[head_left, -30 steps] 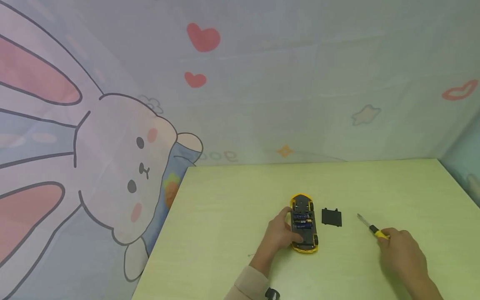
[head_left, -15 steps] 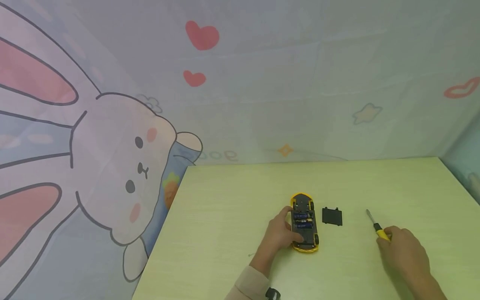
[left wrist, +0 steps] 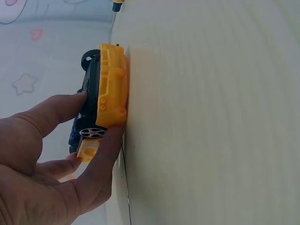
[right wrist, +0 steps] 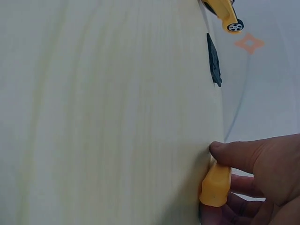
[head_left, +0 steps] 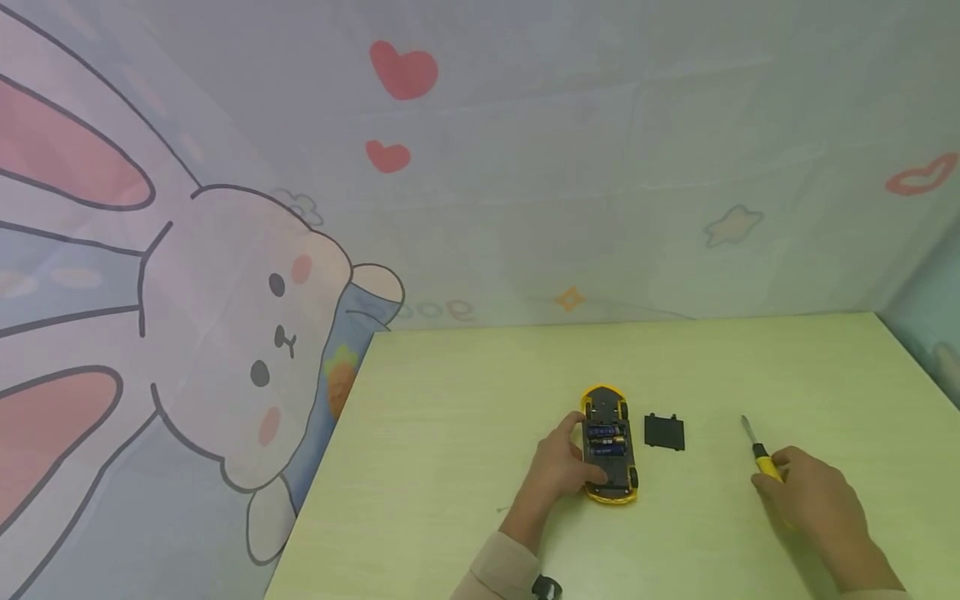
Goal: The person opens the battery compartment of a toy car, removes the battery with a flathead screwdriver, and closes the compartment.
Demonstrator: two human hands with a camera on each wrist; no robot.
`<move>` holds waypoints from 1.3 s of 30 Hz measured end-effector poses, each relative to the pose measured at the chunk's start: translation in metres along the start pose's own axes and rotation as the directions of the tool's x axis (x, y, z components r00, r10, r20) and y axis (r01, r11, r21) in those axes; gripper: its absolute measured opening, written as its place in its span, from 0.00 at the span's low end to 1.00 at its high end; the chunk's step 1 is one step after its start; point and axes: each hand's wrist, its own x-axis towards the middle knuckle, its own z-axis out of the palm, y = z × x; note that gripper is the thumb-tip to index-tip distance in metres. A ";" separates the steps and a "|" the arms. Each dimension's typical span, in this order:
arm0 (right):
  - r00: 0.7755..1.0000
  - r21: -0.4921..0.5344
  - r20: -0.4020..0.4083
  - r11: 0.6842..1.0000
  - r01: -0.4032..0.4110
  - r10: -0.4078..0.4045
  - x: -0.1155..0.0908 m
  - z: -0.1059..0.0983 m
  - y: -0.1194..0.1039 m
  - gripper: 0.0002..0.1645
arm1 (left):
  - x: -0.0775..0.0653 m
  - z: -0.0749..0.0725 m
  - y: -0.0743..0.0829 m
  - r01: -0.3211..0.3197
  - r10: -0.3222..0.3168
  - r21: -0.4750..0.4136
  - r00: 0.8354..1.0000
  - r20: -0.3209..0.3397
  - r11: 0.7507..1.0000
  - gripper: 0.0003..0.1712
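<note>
On the far left, one large printed rabbit (head_left: pixel 210 342) lies sideways on the wall cloth (head_left: pixel 600 183) behind the pale table (head_left: pixel 435 433). One tiny thin item (head_left: pixel 503 509), too small to identify, lies near the left hand (head_left: pixel 558 467). That hand grips one yellow toy car (head_left: pixel 617 477), its thumb covering part of the dark underside and its fingers along the left flank. The toy car is upside down on the table, wheels up, its long axis running from near to far, the far end slightly leftward. Across its middle lie at least two blue batteries (head_left: pixel 606 451); whether there is a third cannot be told. One black cover (head_left: pixel 664 432) lies flat just right of the car, between it and one screwdriver (head_left: pixel 761 451). The screwdriver's tip points far and a little left; the right hand (head_left: pixel 817 496) is curled round its yellow handle.
</note>
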 end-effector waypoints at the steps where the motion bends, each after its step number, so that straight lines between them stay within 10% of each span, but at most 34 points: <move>1: 1.000 0.001 0.006 1.000 0.000 0.000 0.000 0.000 0.001 0.40 | 0.000 0.000 0.000 0.000 0.000 0.000 1.000 0.001 1.000 0.55; 22: 0.996 -0.009 0.086 1.000 -0.015 0.016 -0.003 -0.015 -0.010 0.54 | -0.001 -0.004 0.003 0.020 -0.020 0.007 1.000 0.021 1.000 0.56; 39: 0.985 0.021 0.010 0.985 0.173 -0.174 0.001 -0.023 -0.037 0.47 | -0.002 -0.002 0.002 0.010 -0.010 -0.010 1.000 0.021 1.000 0.55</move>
